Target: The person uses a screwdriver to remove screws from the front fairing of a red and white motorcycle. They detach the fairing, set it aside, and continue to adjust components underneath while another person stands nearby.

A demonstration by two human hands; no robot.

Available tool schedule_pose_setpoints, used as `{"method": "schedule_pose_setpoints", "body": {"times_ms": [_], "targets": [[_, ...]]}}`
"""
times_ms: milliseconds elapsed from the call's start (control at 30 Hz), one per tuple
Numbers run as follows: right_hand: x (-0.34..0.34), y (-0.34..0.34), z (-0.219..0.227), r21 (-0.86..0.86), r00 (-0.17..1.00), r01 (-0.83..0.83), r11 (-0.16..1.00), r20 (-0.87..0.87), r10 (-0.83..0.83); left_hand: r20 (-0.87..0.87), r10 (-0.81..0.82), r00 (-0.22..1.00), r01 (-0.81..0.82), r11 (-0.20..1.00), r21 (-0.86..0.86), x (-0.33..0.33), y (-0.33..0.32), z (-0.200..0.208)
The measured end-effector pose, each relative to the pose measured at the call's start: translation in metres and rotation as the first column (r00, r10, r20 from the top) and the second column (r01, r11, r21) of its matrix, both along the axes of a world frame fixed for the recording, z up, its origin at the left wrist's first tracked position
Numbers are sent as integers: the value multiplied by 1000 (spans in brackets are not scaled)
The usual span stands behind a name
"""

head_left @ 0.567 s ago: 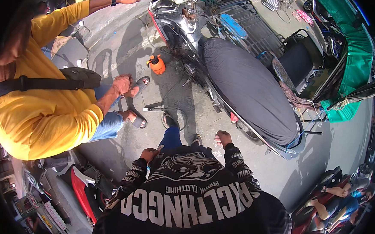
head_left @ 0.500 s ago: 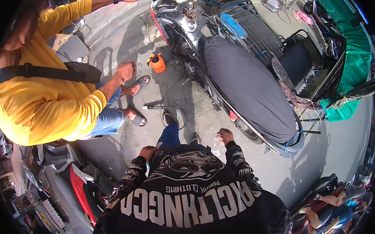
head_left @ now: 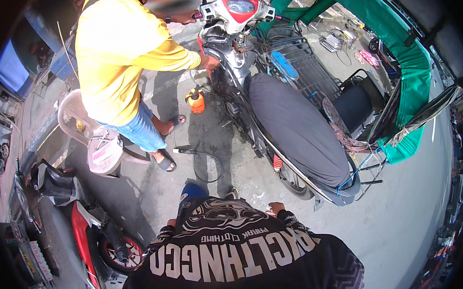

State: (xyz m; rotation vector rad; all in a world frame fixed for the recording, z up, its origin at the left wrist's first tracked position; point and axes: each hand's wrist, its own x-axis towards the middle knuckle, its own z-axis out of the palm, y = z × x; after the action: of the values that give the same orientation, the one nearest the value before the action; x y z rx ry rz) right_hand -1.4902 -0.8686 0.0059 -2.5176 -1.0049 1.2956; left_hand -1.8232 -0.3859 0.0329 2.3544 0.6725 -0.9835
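My left hand [head_left: 171, 222] is low beside my black printed shirt, mostly hidden by it, so its fingers cannot be made out. My right hand [head_left: 275, 208] hangs at my other side with curled fingers; a pale spot shows at the fingertips, too small to name. Neither hand touches the motorcycle [head_left: 299, 124], which stands ahead to the right with a dark cover over its seat and a red and white handlebar cowl. A person in a yellow top [head_left: 125, 61] leans over its front, one hand [head_left: 210, 64] against the body below the handlebar.
An orange pump sprayer [head_left: 195, 102] stands on the concrete by the motorcycle. A black hose [head_left: 220, 163] loops on the ground before my feet. Left are a plastic chair [head_left: 105, 155] and a red and grey scooter [head_left: 83, 233]. A green-covered sidecar [head_left: 415, 75] adjoins the motorcycle.
The person in yellow has got up from the chair, moved toward the motorcycle and put a hand on its body. My hands have drawn back closer to my body.
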Motion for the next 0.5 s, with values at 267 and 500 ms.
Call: {"method": "schedule_pose_setpoints", "body": {"times_ms": [267,500], "targets": [[11,85,34,-370,137,857,360,-509,-850,13,268,963,-268,963,-17,-12,26,-3],[59,171,73,59,578,806,589,-293,-762,148,70,986,-85,992,97,-16,93,17]]}}
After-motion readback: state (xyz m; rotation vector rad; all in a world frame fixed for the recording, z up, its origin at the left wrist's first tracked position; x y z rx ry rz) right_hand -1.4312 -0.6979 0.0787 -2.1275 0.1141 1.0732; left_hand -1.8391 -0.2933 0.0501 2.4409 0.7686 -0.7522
